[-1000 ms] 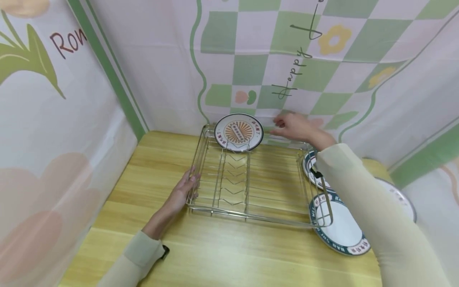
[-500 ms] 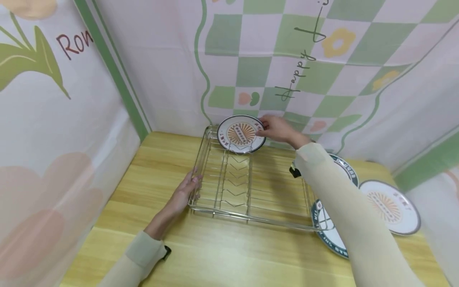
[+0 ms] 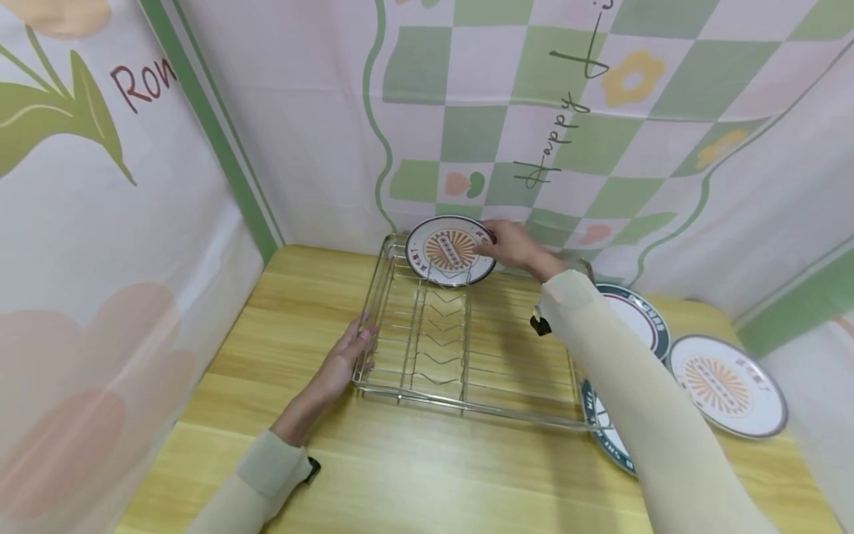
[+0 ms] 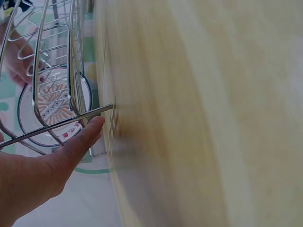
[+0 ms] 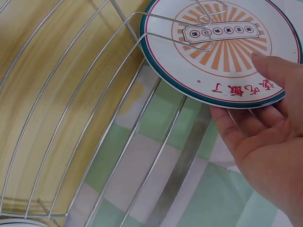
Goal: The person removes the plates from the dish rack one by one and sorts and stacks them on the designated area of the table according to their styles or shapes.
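Note:
A wire dish rack (image 3: 467, 348) stands on the wooden table. At its back left, a small white plate (image 3: 451, 251) with a dark rim and an orange sunburst leans upright in the wire slots. My right hand (image 3: 512, 243) pinches this plate's right edge; in the right wrist view the thumb (image 5: 270, 66) lies on the printed face and the other fingers are behind the rim. My left hand (image 3: 342, 354) holds the rack's left side, and in the left wrist view one finger (image 4: 83, 139) lies against the bottom wire.
To the rack's right lie a sunburst plate (image 3: 727, 386), a green-rimmed plate (image 3: 643, 315) and another green-rimmed plate (image 3: 607, 437), partly covered by the right sleeve (image 3: 640, 386). A patterned cloth (image 3: 474, 133) hangs behind the table (image 3: 427, 475).
My right hand has moved left from beside the standing plate and taken hold of its right edge. My left hand stays at the rack's side. The view has shifted slightly.

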A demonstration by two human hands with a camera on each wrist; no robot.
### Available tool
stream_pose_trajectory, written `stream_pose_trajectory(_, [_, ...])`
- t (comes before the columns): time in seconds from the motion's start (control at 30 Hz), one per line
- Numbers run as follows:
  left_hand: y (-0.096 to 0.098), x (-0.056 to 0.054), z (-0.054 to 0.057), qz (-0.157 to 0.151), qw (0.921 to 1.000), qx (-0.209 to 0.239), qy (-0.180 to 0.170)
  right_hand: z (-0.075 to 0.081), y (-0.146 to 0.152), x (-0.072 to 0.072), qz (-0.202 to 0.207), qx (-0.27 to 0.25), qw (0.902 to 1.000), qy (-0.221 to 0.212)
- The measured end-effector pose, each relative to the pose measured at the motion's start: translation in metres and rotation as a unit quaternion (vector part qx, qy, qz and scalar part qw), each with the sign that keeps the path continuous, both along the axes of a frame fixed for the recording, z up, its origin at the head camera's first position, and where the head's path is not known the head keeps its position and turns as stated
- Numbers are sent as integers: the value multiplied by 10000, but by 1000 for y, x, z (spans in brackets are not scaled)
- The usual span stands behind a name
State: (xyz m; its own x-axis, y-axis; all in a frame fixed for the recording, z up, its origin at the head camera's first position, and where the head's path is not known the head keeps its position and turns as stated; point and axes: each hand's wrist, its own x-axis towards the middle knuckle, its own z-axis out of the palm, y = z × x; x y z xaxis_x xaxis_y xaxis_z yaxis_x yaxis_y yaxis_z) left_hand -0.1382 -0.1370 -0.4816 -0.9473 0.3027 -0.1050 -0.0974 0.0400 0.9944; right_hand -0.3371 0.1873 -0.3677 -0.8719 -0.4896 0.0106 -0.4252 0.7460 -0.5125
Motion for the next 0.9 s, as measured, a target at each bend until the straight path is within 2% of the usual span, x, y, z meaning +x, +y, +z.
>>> stream_pose_trajectory(0.33, [0, 0, 0, 0, 10000, 16, -19, -7, -5, 2, -94, 25, 9997, 245])
stream_pose_trajectory(0.67, [1, -1, 1, -13, 10000, -7, -15, -17, -10, 3, -72, 178, 9973, 715])
stream_pose_trajectory(0.9, [0, 0, 2, -23, 10000, -39, -20, -19, -11, 5, -79, 170, 9969, 767])
